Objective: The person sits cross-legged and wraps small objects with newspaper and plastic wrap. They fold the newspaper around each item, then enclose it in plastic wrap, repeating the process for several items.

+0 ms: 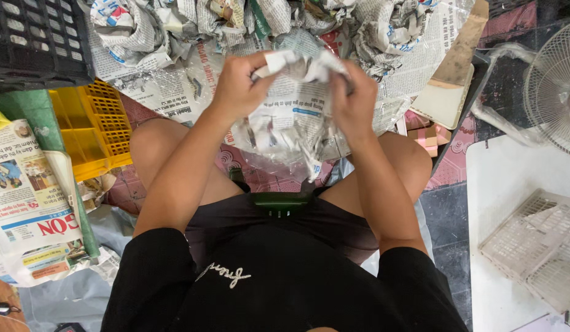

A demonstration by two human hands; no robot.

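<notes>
Black cotton of the person's short-sleeved shirt (266, 289) fills the near edge of the view, and past it a dark green plastic stool edge (280, 203) shows between the bare knees. Above the lap both hands are raised and closed on one crumpled sheet of black-and-white newspaper (291, 123): the left hand (239, 86) pinches the top left of the wad between thumb and curled fingers, and the right hand (354, 101) grips its top right corner, fingers folded over the paper. The sheet hangs down from that grip, bunched and twisted, its lower tip ending just above the stool. To the person's left, a flat folded newspaper with colour photographs (30, 203) lies on the floor, with a yellow slotted plastic crate (91, 129) beyond it and a black lattice plastic crate (36, 37) farther still in the corner. To the right, a white slab (506, 178) carries a pale grey plastic basket (534, 246), and a white wire-caged fan (555, 86) stands behind it. Farthest off, a heap of crumpled newspaper balls (236, 24) lies on spread newspaper sheets across the top of the view, beside a tan strip of cardboard (460, 55) lying at a slant.
</notes>
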